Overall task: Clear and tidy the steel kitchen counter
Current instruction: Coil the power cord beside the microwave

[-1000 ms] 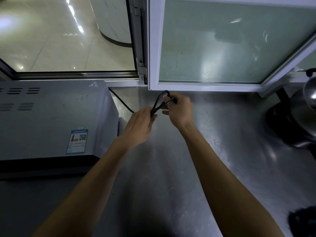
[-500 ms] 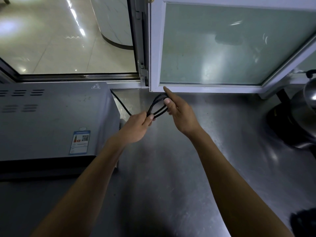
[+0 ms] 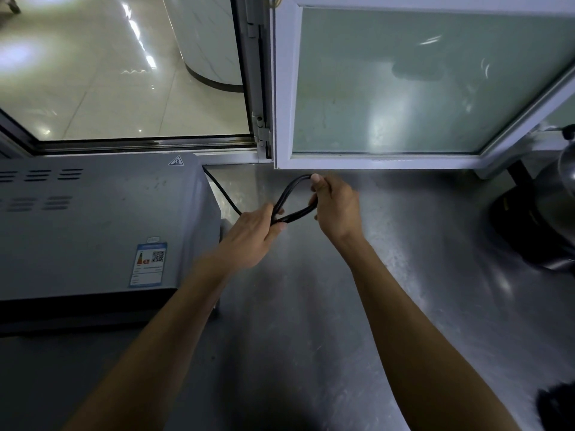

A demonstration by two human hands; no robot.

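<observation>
Your counter (image 3: 404,275) fills the lower frame. The oven (image 3: 93,225) sits on it at left, below the window (image 3: 404,82) across the top. At centre your left hand (image 3: 252,237) and right hand (image 3: 336,203) hold the cord (image 3: 289,194) loop above the counter; its tail runs up-left behind the oven. A pot (image 3: 557,206) sits at right edge.

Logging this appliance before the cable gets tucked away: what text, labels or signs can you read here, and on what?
No words are legible.
Hot-surface warning triangle, wavy lines only: rear top of the grey appliance.
Blue-bordered sticker on the appliance's top: QR code and coloured chart; print too small to read.
</observation>
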